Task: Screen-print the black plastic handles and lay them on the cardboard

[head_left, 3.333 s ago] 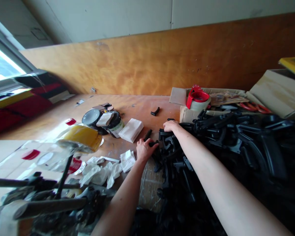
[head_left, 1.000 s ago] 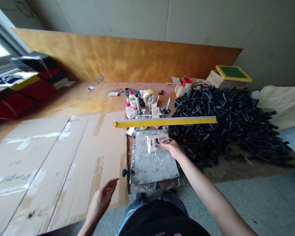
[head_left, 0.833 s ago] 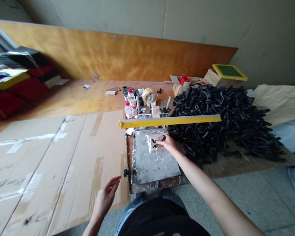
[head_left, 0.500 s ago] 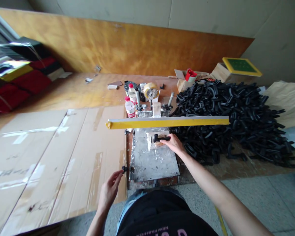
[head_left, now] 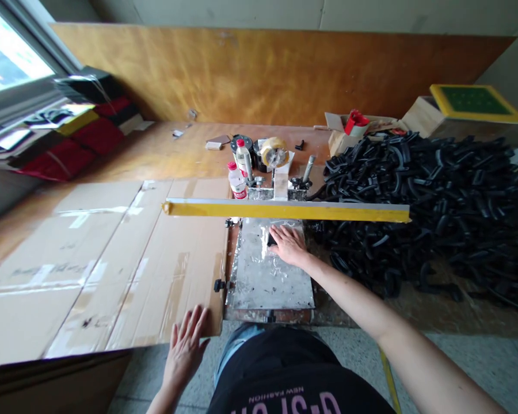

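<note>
My right hand (head_left: 288, 245) lies palm down, fingers stretched, on a small black plastic part (head_left: 271, 237) at the far end of a foil-covered metal plate (head_left: 267, 282). Just beyond it a yellow-edged screen frame (head_left: 285, 209) stands raised across the plate. My left hand (head_left: 187, 347) rests open, fingers spread, on the near edge of flattened cardboard sheets (head_left: 103, 259), close to a black knob (head_left: 218, 285) on the plate's left side. To the right of the plate lies a big heap of black plastic handles (head_left: 431, 190).
Behind the plate stand two small bottles with red caps (head_left: 238, 172), a roll of yellow tape (head_left: 274, 152) and tins. A red tape dispenser (head_left: 354, 121) sits on a cardboard box. A green screen in a yellow frame (head_left: 475, 102) lies far right. Red and black sheets (head_left: 82, 126) are stacked by the window.
My right hand has laid the black part down and flattened over it. My left hand left the knob and settled open on the cardboard edge. The view has shifted left and lower.
</note>
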The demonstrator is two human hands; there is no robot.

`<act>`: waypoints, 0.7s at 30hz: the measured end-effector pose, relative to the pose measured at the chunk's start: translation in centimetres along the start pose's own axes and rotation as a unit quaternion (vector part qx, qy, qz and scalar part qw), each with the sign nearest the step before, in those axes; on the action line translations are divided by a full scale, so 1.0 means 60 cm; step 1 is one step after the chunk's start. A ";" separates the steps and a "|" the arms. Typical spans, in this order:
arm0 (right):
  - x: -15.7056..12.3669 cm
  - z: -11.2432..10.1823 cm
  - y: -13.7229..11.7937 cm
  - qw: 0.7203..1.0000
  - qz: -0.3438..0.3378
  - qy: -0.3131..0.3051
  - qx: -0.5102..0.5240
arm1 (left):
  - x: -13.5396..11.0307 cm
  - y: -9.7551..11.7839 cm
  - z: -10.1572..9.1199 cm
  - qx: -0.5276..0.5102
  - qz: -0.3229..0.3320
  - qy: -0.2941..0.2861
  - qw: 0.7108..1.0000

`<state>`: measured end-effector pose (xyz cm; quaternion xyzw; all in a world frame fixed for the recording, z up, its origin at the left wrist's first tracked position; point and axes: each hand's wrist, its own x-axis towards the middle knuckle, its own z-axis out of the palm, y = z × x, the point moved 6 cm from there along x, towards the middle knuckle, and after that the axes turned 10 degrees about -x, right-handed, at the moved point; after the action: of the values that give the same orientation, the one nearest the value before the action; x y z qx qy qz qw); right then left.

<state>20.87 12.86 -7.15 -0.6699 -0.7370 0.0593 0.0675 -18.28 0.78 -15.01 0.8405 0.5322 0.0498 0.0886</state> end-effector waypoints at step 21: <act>0.001 0.000 -0.022 0.997 -0.020 0.054 -0.045 | 0.131 0.011 -0.135 -0.301 0.005 0.009 0.954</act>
<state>19.57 12.77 -6.94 -0.6597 -0.7474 -0.0118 0.0777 -15.80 8.37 -7.02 0.7771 0.4891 0.2156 0.3322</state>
